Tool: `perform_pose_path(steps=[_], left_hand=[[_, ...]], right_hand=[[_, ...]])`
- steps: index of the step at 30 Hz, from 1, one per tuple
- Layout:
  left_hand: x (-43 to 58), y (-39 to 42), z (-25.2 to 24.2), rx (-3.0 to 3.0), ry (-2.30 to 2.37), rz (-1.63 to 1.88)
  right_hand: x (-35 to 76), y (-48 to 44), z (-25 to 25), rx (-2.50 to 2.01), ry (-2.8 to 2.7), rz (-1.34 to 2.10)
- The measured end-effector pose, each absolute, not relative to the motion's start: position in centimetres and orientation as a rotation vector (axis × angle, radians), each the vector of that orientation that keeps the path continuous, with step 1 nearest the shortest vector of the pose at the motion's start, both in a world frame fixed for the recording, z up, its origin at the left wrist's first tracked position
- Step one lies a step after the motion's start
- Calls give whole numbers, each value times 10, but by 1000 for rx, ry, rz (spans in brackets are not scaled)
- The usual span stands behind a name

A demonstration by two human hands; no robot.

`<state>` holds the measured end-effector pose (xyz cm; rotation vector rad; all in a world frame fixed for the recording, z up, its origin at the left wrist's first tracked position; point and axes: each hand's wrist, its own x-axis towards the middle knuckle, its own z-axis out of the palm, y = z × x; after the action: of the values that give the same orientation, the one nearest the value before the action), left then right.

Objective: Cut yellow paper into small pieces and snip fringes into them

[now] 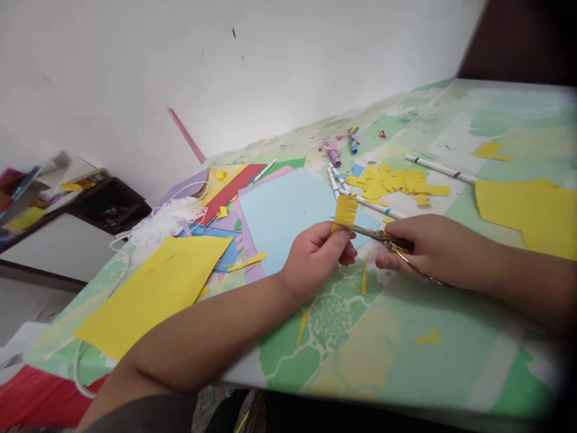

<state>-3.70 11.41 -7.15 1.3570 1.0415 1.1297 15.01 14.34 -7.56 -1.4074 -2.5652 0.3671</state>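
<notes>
Between the thumb and fingers of my left hand point(318, 255) is a small strip of yellow paper point(345, 210), held upright, with a fringe of cuts along its right side. My right hand point(433, 243) grips a pair of scissors point(374, 233) by gold-coloured handles. Their blades point left and lie across the strip just above my left fingertips. Under and behind my left hand lies a light blue sheet point(288, 210). Thin yellow scraps point(364, 276) are scattered on the tablecloth below the scissors.
Behind my hands lie a pile of fringed yellow pieces point(401, 180), white sticks point(442, 167) and small paper rolls point(333, 155). Yellow sheets point(153, 288) rest left and right point(532, 210). White cord point(169, 219) is heaped at the left. A wall point(270, 66) borders the table's back.
</notes>
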Motion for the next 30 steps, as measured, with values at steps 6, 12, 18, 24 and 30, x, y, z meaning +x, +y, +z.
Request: perform_pose_path(steps=[6, 12, 18, 24, 30], left_hand=[[-37, 114, -70, 1362, 1062, 1105], [-37, 114, -71, 1352, 1052, 1109], [-37, 114, -72, 1356, 1040, 1107], [-38, 115, -73, 1380, 1046, 1100], [-38, 116, -73, 1388, 1052, 1095]], right_hand=[[150, 143, -75, -1390, -2560, 335], [150, 143, -75, -1393, -2577, 364], [151, 143, -75, -1384, -2567, 338], [150, 143, -75, -1391, -2564, 366], [150, 143, -74, -1402, -2571, 379]])
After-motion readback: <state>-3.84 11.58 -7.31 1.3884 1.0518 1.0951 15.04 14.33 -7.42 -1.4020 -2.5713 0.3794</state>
